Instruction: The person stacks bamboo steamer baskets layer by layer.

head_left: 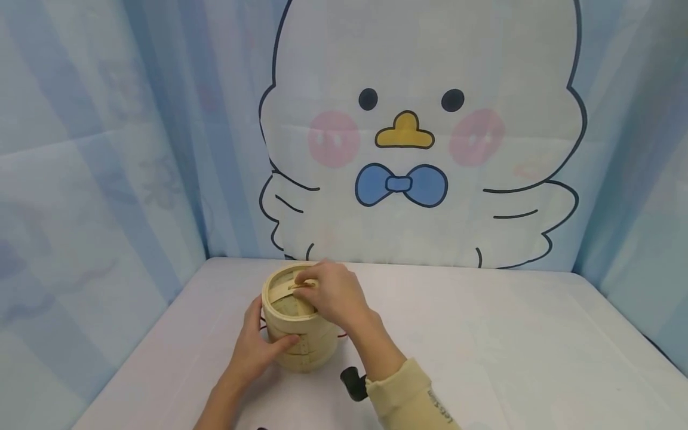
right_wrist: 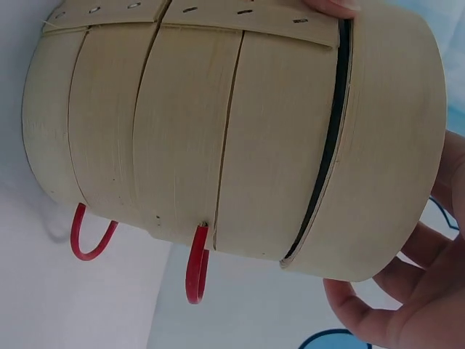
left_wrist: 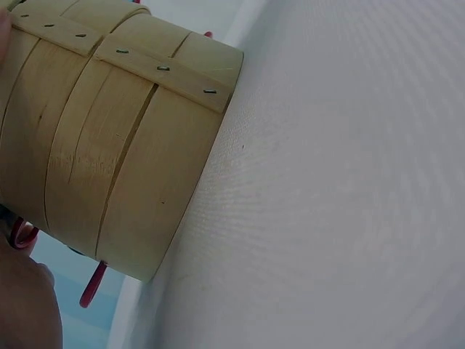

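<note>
A round bamboo steamer (head_left: 309,355) stands on the table, its stacked tiers banded and stapled. Its woven lid (head_left: 287,306) is on top; in the right wrist view a dark gap shows between the lid (right_wrist: 392,138) and the tier below. My right hand (head_left: 337,294) reaches over from the right and pinches the small handle on the lid. The left hand (head_left: 259,347) grips the steamer's left side, thumb across the front. Red loops (right_wrist: 195,265) stick out from the tiers' sides. The steamer's inside is hidden.
The white tabletop (head_left: 510,346) stretches to the right of the steamer. Behind it hangs a curtain (head_left: 419,239) with a cartoon bird, and blue curtains (head_left: 107,179) close off both sides. A black piece (head_left: 353,384) sits by the right cuff.
</note>
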Available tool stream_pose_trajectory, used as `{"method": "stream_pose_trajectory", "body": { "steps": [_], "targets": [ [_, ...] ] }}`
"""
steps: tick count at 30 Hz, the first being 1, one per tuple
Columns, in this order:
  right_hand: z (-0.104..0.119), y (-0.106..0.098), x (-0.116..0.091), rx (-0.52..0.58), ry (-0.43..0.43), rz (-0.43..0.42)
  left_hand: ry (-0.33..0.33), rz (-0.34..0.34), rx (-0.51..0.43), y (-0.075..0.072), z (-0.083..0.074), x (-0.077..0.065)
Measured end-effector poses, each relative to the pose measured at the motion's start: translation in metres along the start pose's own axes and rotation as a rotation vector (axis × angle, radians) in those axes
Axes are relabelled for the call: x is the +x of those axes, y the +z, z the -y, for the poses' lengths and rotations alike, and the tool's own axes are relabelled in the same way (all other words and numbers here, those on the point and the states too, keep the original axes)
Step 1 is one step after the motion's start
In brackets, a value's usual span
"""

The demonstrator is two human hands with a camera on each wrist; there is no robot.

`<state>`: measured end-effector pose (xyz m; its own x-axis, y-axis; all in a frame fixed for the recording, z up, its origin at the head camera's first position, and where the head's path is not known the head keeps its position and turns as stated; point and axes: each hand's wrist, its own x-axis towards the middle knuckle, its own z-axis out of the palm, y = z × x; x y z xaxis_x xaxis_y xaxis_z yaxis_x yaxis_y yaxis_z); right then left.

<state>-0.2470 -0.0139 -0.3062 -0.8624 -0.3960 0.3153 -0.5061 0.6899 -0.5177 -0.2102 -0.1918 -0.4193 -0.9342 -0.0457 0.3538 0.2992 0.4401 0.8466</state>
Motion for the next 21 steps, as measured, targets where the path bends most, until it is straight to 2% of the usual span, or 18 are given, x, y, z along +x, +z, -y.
{"method": "stream_pose_trajectory", "body": {
  "steps": [21],
  "targets": [
    [-0.0007, 0.0104, 0.0015, -0.030, -0.012, -0.035, -0.042, 0.020, 0.002, 0.0000, 0.0000, 0.0008]
  ]
}}
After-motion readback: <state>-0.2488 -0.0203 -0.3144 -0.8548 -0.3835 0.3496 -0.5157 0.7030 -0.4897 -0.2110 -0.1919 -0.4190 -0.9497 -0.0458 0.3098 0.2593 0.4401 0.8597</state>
